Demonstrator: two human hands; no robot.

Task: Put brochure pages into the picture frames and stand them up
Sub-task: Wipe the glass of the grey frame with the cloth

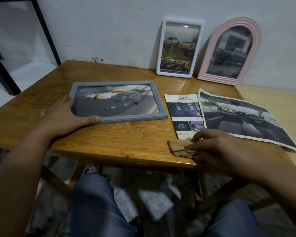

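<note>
One grey frame [116, 102] lay flat on the surface [109, 137], long axis running left-right; the left hand [65, 115] gripped its near-left corner, nearer than the right hand [210, 147], which pinched a brown scrap [179, 147].

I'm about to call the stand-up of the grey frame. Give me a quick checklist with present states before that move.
1. Page is inside the grey frame: ok.
2. Left hand has the frame's near-left corner: ok, thumb along the front edge.
3. Right hand free to help: not ok, it holds a brown cloth.
4. Space at the wall left of the white frame: ok.
5. White frame and pink arched frame already standing: ok.
6. Back stand of the grey frame: cannot tell.
</note>
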